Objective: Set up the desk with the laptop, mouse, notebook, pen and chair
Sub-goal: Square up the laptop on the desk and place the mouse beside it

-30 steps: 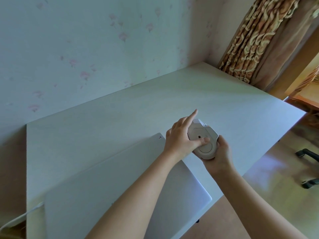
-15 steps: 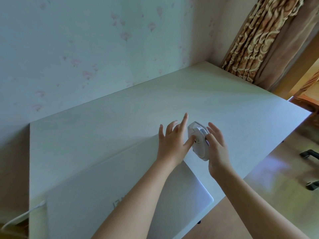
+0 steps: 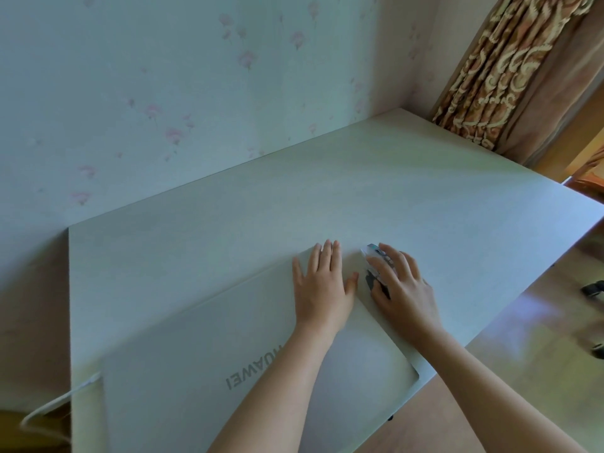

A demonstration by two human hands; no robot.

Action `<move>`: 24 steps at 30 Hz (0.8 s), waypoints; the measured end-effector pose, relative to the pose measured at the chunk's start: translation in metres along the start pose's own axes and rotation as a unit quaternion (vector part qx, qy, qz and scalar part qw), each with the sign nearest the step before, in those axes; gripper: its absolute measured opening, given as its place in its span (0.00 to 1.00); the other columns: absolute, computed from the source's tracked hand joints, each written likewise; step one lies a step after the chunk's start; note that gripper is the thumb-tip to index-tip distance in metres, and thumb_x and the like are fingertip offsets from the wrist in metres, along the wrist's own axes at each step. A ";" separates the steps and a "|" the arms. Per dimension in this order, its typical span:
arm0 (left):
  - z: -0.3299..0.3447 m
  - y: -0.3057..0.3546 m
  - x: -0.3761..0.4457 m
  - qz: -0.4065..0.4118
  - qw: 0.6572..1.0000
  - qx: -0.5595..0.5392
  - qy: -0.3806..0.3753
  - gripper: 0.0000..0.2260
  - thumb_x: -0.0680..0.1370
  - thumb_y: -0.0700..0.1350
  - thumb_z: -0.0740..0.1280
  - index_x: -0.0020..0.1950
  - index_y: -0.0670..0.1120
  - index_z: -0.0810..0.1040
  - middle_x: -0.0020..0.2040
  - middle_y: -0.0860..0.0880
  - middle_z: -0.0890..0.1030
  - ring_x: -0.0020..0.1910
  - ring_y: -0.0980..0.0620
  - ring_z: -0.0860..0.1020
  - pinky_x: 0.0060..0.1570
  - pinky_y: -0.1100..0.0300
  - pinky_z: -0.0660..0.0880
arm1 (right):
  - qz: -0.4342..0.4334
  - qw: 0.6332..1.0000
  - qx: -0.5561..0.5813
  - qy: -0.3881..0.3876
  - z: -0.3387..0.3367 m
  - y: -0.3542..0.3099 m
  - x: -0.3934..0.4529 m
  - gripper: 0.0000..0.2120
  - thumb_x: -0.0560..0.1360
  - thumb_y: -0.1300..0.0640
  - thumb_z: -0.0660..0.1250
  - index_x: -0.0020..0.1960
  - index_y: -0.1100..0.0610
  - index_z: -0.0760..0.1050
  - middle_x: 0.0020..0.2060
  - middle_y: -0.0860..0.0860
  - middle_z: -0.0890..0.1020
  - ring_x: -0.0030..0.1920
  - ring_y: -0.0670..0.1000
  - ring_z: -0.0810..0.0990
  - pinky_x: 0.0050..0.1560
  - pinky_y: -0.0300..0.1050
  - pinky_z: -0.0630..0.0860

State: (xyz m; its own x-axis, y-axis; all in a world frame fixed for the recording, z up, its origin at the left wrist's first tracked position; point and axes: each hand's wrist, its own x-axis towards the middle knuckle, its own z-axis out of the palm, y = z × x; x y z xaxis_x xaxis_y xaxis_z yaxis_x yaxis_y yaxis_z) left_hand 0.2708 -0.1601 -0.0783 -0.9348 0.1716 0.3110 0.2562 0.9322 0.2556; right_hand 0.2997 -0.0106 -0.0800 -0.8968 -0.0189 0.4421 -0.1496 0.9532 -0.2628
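A closed laptop [image 3: 261, 371] lies on the desk [image 3: 425, 197]. The left hand [image 3: 322, 282] presses flat on its far corner, fingers together. Just beside it, the right hand [image 3: 403, 282] cups the mouse [image 3: 374, 256], fingers curled over it.

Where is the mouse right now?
In the head view the mouse sits on the white desk under the right hand, just right of the closed laptop's far corner, where the left hand lies flat.
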 end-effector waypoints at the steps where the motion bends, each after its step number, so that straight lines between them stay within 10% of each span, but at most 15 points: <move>1: -0.001 0.000 -0.001 -0.006 1.000 0.011 0.000 0.29 0.75 0.59 0.51 0.68 0.45 0.75 0.67 0.48 0.77 0.66 0.48 0.74 0.62 0.39 0.69 | -0.003 1.000 -0.007 -0.002 0.001 0.001 -0.001 0.20 0.71 0.61 0.70 0.62 0.53 0.75 0.63 0.54 0.75 0.62 0.54 0.69 0.36 0.48 0.76; 9: -0.007 0.002 -0.006 -0.032 0.999 0.026 -0.029 0.26 0.74 0.55 0.52 0.59 0.42 0.80 0.63 0.43 0.79 0.63 0.44 0.77 0.58 0.39 0.73 | -0.020 0.997 -0.035 -0.067 -0.009 0.002 -0.004 0.22 0.74 0.52 0.67 0.66 0.54 0.70 0.67 0.56 0.73 0.67 0.59 0.70 0.65 0.59 0.70; 18: -0.055 0.030 -0.026 0.029 0.995 0.068 -0.072 0.12 0.70 0.50 0.74 0.47 0.44 0.81 0.43 0.46 0.84 0.41 0.44 0.82 0.40 0.53 0.76 | -0.051 0.997 -0.022 -0.058 -0.098 -0.007 -0.022 0.25 0.73 0.47 0.58 0.67 0.55 0.71 0.62 0.52 0.79 0.62 0.55 0.76 0.61 0.52 0.73; 24: -0.116 0.099 -0.065 0.123 0.992 -0.018 -0.004 0.14 0.75 0.51 0.63 0.57 0.47 0.80 0.49 0.50 0.84 0.45 0.47 0.81 0.42 0.54 0.76 | -0.040 0.998 -0.018 -0.037 -0.185 0.009 -0.069 0.24 0.74 0.45 0.59 0.68 0.52 0.71 0.63 0.49 0.78 0.63 0.52 0.76 0.60 0.48 0.73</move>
State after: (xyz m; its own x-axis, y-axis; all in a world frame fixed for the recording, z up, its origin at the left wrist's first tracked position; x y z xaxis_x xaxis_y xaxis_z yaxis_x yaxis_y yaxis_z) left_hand 0.3853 -0.1157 0.0328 -0.8451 0.3952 0.3599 0.4851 0.8500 0.2056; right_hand 0.4371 0.0548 0.0459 -0.9111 -0.1174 0.3951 -0.2090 0.9578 -0.1973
